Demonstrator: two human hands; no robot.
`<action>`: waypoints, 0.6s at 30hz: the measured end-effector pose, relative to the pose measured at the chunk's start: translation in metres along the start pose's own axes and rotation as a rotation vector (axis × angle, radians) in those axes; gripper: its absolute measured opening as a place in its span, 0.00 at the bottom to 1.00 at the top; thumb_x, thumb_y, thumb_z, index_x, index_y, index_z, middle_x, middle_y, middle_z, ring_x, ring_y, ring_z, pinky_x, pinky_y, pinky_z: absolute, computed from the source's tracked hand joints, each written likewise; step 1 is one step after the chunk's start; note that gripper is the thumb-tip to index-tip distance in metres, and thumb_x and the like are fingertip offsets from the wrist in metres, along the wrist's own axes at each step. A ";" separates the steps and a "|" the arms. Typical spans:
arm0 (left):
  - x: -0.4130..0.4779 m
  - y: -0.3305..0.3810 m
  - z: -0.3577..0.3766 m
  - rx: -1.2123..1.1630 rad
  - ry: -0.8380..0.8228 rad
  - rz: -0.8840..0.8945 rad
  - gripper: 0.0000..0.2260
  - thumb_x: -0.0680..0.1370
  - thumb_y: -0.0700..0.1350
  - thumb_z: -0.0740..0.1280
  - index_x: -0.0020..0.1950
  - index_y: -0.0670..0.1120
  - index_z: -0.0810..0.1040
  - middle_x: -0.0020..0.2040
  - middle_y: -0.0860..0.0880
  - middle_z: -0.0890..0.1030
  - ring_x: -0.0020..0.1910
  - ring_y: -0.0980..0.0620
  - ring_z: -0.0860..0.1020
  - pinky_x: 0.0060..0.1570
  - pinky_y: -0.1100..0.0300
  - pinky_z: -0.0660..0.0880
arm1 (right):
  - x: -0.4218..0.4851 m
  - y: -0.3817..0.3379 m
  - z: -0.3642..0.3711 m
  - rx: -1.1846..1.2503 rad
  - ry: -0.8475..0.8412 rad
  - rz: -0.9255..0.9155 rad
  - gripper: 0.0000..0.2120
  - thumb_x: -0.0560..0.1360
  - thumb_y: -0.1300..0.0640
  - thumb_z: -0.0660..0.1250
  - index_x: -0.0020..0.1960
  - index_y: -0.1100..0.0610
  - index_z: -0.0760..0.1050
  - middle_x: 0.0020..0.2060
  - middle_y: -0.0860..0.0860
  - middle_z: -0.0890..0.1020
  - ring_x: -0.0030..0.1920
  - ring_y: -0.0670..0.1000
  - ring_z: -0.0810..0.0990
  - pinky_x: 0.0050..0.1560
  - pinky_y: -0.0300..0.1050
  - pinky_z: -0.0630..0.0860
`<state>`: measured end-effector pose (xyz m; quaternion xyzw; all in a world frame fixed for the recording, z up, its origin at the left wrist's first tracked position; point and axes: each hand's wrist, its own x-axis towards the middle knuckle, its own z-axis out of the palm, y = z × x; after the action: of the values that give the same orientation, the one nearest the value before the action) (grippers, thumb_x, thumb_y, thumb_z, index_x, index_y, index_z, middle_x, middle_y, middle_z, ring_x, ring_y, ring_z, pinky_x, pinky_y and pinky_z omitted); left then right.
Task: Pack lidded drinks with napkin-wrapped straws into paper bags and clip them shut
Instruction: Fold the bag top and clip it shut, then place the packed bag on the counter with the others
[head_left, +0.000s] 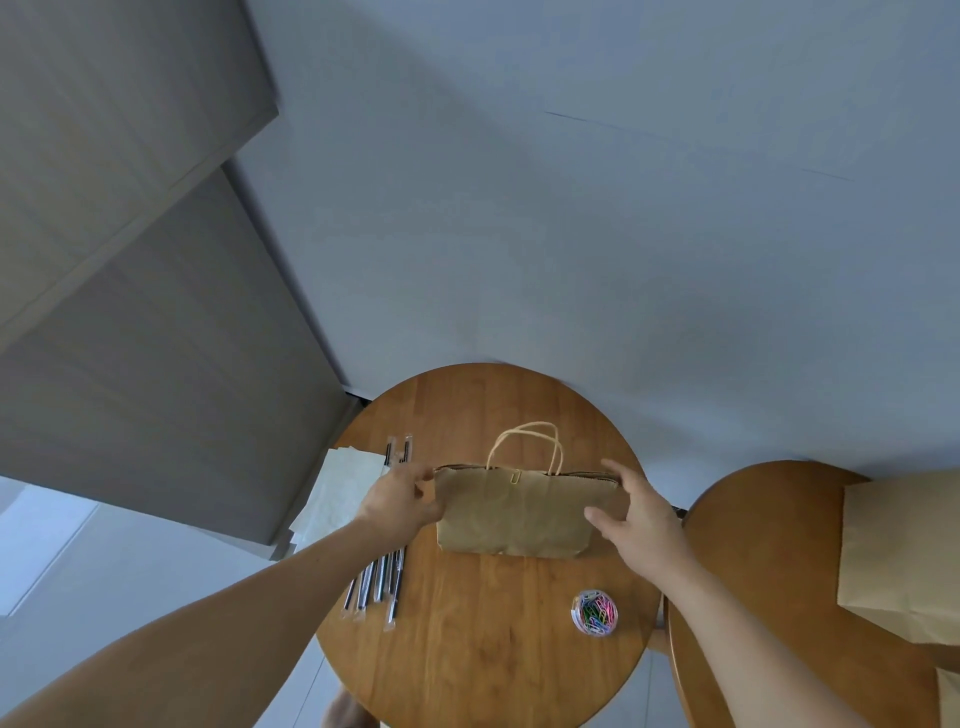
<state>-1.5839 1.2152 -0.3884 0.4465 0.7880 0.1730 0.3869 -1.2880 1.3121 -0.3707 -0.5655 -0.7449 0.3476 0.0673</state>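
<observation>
A brown paper bag (514, 512) with twine handles stands on the round wooden table (467, 639), its top edge folded together and held by a paper clip near the middle. My left hand (397, 501) grips the bag's left side, fingers curled round its upper corner. My right hand (636, 512) holds the right side, thumb on the front and fingers behind the top corner. Whatever is inside the bag is hidden.
Wrapped black straws (379, 582) lie at the table's left, with white napkins (340, 496) beside them. A clear tub of coloured paper clips (595, 612) sits front right. A second round table (769, 571) on the right carries flat paper bags (904, 551).
</observation>
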 end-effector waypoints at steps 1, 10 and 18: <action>0.001 0.000 0.002 0.005 -0.007 -0.016 0.16 0.75 0.47 0.71 0.63 0.50 0.79 0.51 0.53 0.81 0.46 0.55 0.78 0.38 0.66 0.73 | 0.001 0.003 0.003 0.011 -0.014 0.025 0.13 0.76 0.50 0.70 0.59 0.43 0.73 0.57 0.40 0.78 0.50 0.44 0.82 0.53 0.46 0.79; -0.015 0.011 -0.007 -0.059 0.047 -0.021 0.07 0.80 0.45 0.65 0.48 0.55 0.81 0.45 0.53 0.82 0.46 0.51 0.80 0.47 0.56 0.78 | 0.005 -0.001 0.005 0.033 0.185 0.023 0.11 0.78 0.52 0.67 0.42 0.58 0.77 0.36 0.52 0.81 0.39 0.53 0.80 0.40 0.51 0.78; -0.069 0.036 -0.078 -0.449 0.282 0.148 0.08 0.80 0.45 0.68 0.47 0.59 0.82 0.42 0.62 0.84 0.41 0.64 0.81 0.40 0.73 0.73 | -0.005 -0.077 -0.020 0.303 0.318 -0.128 0.06 0.80 0.47 0.64 0.45 0.36 0.73 0.36 0.36 0.81 0.36 0.39 0.81 0.35 0.34 0.72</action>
<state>-1.6017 1.1825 -0.2848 0.3774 0.7412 0.4316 0.3491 -1.3375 1.3075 -0.3088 -0.5482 -0.6986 0.3568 0.2901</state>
